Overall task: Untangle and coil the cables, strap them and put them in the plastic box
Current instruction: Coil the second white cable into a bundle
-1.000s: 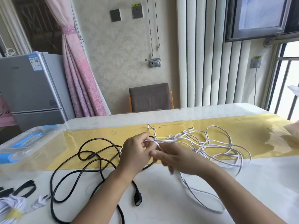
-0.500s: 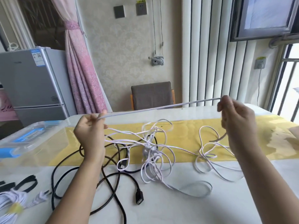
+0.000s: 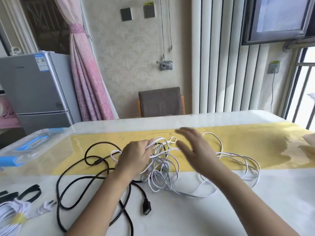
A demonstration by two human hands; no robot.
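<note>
A tangled white flat cable (image 3: 163,172) lies in loops across the middle of the table. My left hand (image 3: 136,155) grips a few strands of it near the tangle's top. To the right of that tangle my right hand (image 3: 194,147) hovers with fingers spread and blurred, holding nothing. A black USB cable (image 3: 95,169) sprawls on the left, its socket end (image 3: 147,208) near the front. The clear plastic box (image 3: 30,149) with blue latches sits at the far left.
A coiled white cable (image 3: 12,217) with a yellow tie lies at the front left, black straps (image 3: 30,193) beside it. A yellow runner (image 3: 238,133) crosses the white table. A grey chair (image 3: 160,101) stands behind the table.
Both hands came down from holding a strand stretched wide in the air. My right hand let go of the cable and now spreads open over the tangle; my left still holds strands.
</note>
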